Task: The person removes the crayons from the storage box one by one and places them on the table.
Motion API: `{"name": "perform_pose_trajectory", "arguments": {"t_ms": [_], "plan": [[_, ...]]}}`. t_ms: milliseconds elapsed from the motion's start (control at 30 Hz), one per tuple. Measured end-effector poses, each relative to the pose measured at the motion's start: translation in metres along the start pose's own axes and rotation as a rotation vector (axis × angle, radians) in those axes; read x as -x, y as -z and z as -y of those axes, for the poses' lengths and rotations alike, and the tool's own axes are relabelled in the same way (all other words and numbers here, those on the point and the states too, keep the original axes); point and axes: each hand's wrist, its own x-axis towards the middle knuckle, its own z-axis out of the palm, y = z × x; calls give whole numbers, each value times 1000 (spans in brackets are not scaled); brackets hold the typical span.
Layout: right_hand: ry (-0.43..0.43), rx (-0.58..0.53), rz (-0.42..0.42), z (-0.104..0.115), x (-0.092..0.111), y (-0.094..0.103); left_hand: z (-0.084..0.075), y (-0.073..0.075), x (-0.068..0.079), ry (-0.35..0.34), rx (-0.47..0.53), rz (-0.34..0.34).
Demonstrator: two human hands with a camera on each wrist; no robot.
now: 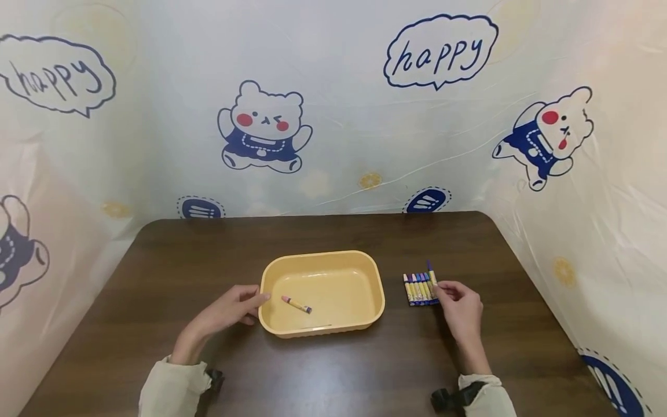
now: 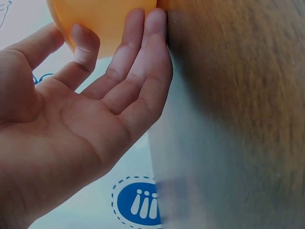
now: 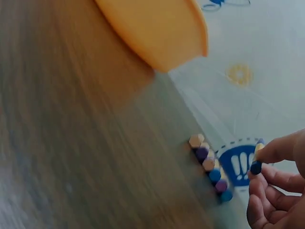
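Observation:
A yellow rectangular tray [image 1: 339,292] sits on the table, with one pink-tipped crayon [image 1: 296,304] lying inside it. My left hand [image 1: 224,313] holds the tray's left end, thumb over the rim and the other fingers against the outer wall. To the right of the tray, several crayons [image 1: 417,289] lie side by side in a row, with yellow wrappers and differently coloured tips. At the row's right end my right hand [image 1: 462,310] pinches a blue-tipped crayon [image 3: 256,166] between thumb and fingers. In the right wrist view this crayon is apart from the row.
The dark brown wooden table [image 1: 333,376] has rounded far corners. Behind it and at both sides hang pale sheets [image 1: 344,127] printed with bears and "happy" bubbles. A black wrist strap [image 1: 455,399] sits at the right sleeve, and a dark device [image 1: 215,379] at the left.

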Motion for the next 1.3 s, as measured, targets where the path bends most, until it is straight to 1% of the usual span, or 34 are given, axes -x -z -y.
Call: {"name": "perform_pose_trajectory", "arguments": {"t_ms": [133, 167, 200, 300, 500, 600, 700, 833, 1100, 1300], "plan": [[-138, -173, 51, -9, -3, 1, 2, 2, 1, 19, -5, -12], [-150, -198, 53, -11, -3, 1, 3, 3, 2, 21, -5, -12], [-150, -190, 44, -12, -3, 1, 2, 3, 2, 23, -3, -9], [-123, -106, 4, -16, -4, 3, 0, 3, 1, 17, 1, 0], [-30, 166, -83, -22, -5, 9, -9, 2, 0, 3, -9, 10], [7, 235, -88, -23, -6, 10, -13, 1, 1, -1, -14, 19], [43, 275, -70, -23, -6, 10, -16, 0, 0, 0, -15, 18], [75, 303, -48, -21, -6, 8, -12, 0, -1, 8, -30, 2], [72, 337, -25, -19, -6, 6, -5, -1, -2, -5, -25, -7], [73, 340, -19, -20, -5, 7, -2, -3, -4, -2, -29, -6]]}}
